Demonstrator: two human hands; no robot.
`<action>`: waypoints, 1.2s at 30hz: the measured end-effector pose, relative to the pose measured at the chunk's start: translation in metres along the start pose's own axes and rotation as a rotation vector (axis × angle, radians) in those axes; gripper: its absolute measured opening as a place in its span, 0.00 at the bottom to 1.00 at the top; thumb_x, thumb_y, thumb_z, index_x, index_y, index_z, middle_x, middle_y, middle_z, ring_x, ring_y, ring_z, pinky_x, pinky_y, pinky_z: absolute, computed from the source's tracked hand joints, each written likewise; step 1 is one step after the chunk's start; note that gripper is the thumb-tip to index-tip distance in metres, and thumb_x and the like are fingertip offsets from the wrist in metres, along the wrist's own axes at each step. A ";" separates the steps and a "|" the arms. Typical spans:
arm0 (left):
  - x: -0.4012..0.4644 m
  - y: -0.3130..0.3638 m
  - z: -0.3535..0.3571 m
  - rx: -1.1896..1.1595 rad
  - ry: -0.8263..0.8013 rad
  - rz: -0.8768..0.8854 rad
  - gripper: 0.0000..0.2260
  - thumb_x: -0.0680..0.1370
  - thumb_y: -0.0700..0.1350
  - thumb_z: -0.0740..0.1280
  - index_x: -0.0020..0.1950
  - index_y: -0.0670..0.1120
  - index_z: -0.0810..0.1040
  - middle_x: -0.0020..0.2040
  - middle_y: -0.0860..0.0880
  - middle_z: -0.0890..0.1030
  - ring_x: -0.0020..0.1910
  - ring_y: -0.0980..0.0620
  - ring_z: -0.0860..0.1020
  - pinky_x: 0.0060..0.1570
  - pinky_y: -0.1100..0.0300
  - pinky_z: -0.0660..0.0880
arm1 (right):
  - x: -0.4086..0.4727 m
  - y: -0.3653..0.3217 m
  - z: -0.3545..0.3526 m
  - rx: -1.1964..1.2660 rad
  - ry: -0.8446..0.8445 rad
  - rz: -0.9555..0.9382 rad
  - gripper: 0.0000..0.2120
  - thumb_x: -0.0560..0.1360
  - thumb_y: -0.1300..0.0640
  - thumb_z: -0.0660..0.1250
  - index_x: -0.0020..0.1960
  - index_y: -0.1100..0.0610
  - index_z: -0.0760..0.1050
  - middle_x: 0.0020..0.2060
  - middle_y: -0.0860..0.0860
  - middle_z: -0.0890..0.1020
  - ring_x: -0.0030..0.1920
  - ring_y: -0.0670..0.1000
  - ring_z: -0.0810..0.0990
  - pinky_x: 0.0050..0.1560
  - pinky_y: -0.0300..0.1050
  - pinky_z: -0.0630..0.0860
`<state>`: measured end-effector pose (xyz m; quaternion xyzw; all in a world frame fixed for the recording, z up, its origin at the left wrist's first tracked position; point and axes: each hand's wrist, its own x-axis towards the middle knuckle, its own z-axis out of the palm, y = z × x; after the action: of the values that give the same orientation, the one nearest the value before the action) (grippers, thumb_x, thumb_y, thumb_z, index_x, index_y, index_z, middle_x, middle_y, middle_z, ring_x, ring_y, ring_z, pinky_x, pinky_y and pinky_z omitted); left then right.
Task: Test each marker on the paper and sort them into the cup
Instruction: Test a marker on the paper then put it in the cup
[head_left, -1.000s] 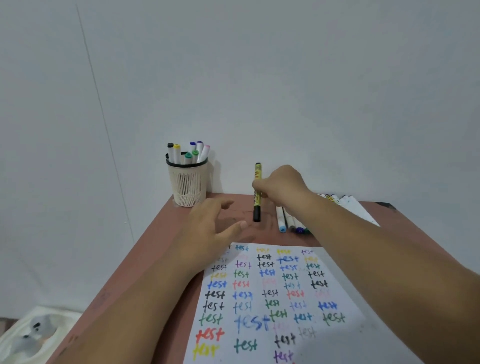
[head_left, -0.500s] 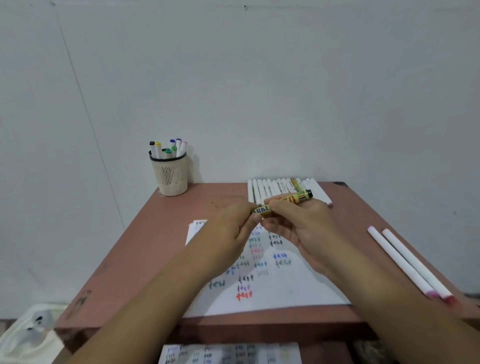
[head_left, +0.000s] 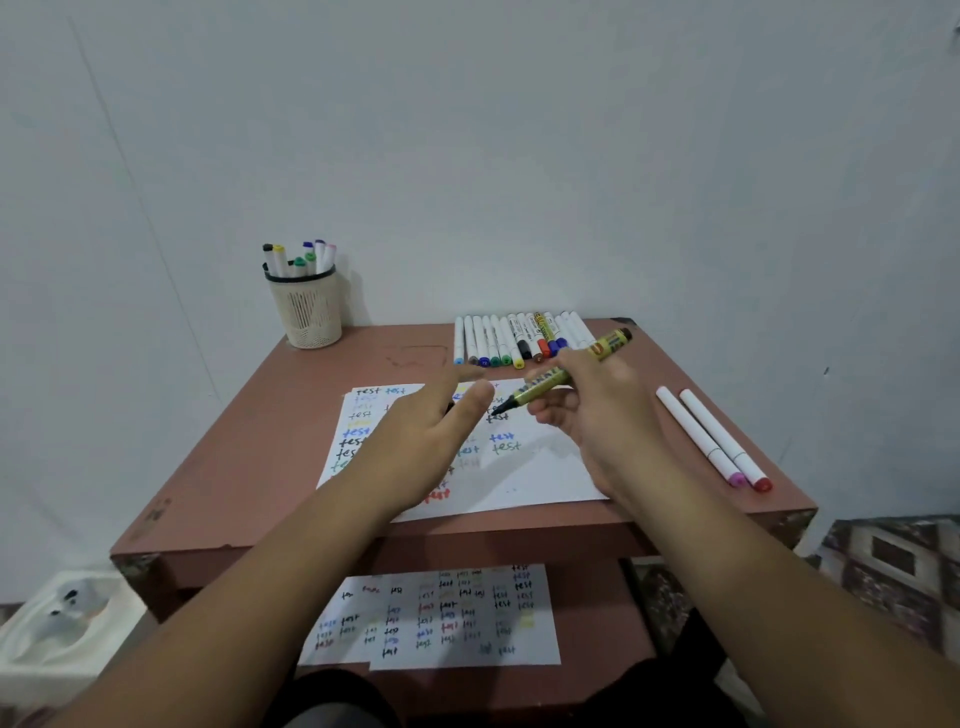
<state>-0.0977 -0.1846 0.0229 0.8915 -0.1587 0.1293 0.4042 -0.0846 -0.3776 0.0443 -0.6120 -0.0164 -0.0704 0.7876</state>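
The right hand (head_left: 597, 410) is gripping a gold-barrelled marker (head_left: 558, 375) about its middle, thumb and fingers curled round the barrel, and is holding it in the air above the sheet of paper (head_left: 535, 467) lying on the desk (head_left: 249, 467). The marker's long axis is running on a slant: the bare dark tip is pointing down and toward the left hand, just clear of the paper's upper rows, while the tail end is rising up and away toward the far right corner of the desk. From the grip, therefore, the writing end is lying to the left and below, and the blank lower part of the sheet is lying nearer the person than the tip. The barrel is showing printed lettering and a red and blue label near its tail; the tip appears uncapped. The left hand (head_left: 431, 436) is hovering over the paper beside the tip with fingers extended; something dark, possibly the cap, is showing at its far edge, but this cannot be confirmed. In my judgement the coming move calls for tilting the tip downward onto an unmarked area. The mesh cup (head_left: 306, 312), already holding several markers, is standing at the far left corner, well apart from the grip and nearer the left hand. A row of markers (head_left: 519, 338) is lying along the far edge.
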 end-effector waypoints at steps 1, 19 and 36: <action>-0.001 -0.003 0.000 0.016 -0.006 -0.032 0.25 0.78 0.72 0.50 0.69 0.64 0.69 0.49 0.52 0.81 0.48 0.61 0.77 0.49 0.58 0.73 | 0.003 0.003 -0.004 0.012 0.026 0.029 0.07 0.83 0.61 0.64 0.51 0.64 0.77 0.37 0.59 0.86 0.32 0.52 0.83 0.36 0.43 0.83; -0.004 -0.020 0.011 0.100 -0.029 -0.068 0.03 0.85 0.47 0.58 0.57 0.51 0.70 0.43 0.52 0.75 0.37 0.61 0.74 0.34 0.69 0.67 | 0.008 0.038 -0.015 -0.511 -0.162 0.015 0.06 0.74 0.60 0.78 0.44 0.60 0.81 0.40 0.59 0.86 0.39 0.52 0.85 0.46 0.50 0.87; -0.002 -0.026 0.015 0.127 -0.004 -0.069 0.08 0.85 0.42 0.58 0.60 0.51 0.73 0.51 0.53 0.75 0.44 0.58 0.75 0.40 0.74 0.69 | 0.011 0.043 -0.017 -0.555 -0.084 0.013 0.09 0.75 0.57 0.78 0.45 0.61 0.82 0.43 0.58 0.85 0.47 0.57 0.87 0.49 0.53 0.87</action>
<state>-0.0878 -0.1793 -0.0051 0.9205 -0.1203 0.1233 0.3507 -0.0692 -0.3850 0.0002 -0.8069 -0.0250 -0.0417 0.5887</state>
